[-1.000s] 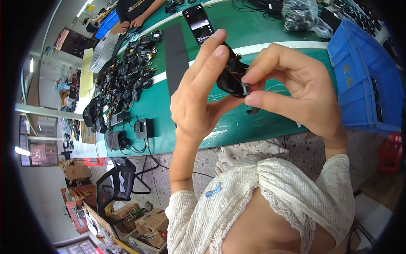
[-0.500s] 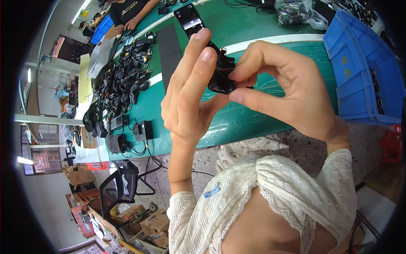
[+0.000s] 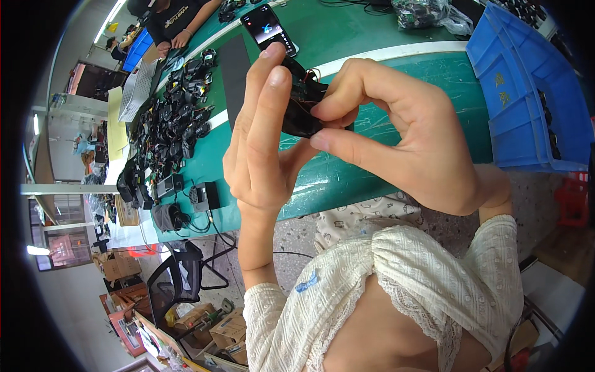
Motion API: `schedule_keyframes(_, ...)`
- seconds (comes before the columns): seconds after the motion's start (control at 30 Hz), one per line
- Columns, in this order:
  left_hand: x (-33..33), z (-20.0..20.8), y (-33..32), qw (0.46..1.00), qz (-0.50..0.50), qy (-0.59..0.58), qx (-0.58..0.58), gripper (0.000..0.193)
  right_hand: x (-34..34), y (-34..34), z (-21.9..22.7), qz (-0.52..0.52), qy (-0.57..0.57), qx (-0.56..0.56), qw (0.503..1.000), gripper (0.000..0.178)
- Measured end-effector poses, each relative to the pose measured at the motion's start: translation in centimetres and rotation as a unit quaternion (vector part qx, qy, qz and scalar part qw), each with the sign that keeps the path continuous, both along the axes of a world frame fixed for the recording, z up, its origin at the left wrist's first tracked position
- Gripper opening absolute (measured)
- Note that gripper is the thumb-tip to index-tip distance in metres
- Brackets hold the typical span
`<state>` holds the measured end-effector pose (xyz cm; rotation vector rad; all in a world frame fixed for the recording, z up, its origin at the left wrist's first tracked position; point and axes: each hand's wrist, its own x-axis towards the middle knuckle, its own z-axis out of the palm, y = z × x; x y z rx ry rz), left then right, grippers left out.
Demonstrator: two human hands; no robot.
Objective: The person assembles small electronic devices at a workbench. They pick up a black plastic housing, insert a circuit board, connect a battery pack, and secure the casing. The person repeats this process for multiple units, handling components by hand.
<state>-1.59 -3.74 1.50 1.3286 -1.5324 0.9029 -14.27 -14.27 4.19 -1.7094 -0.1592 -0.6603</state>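
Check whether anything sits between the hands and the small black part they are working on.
Nothing visible does. The left hand and right hand both already grip the small black part directly, raised above the green table, fingers on both sides of it.

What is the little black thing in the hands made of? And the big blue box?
The small black part pinched between the left hand and the right hand looks like hard, slightly glossy plastic, with thin wires showing. The blue bin looks like moulded plastic too: even colour, smooth stiff walls.
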Motion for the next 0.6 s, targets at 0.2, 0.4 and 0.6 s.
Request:
schedule_keyframes(0.2,0.2,0.4,0.6,0.997,0.026,-0.003,0.073,0.056,0.6,0.1,-1.2,-0.009,-0.014,0.042,0.999,0.014)
schedule_keyframes(0.4,0.8,-0.8,0.7,0.984,0.008,0.018,0.176,0.065,1.7,-0.1,-3.8,-0.034,0.018,0.110,0.993,0.013)
schedule_keyframes(0.6,0.1,-6.5,-0.5,0.912,0.027,0.196,0.360,0.067,3.7,-0.1,-10.5,-0.092,0.121,0.202,0.968,0.006)
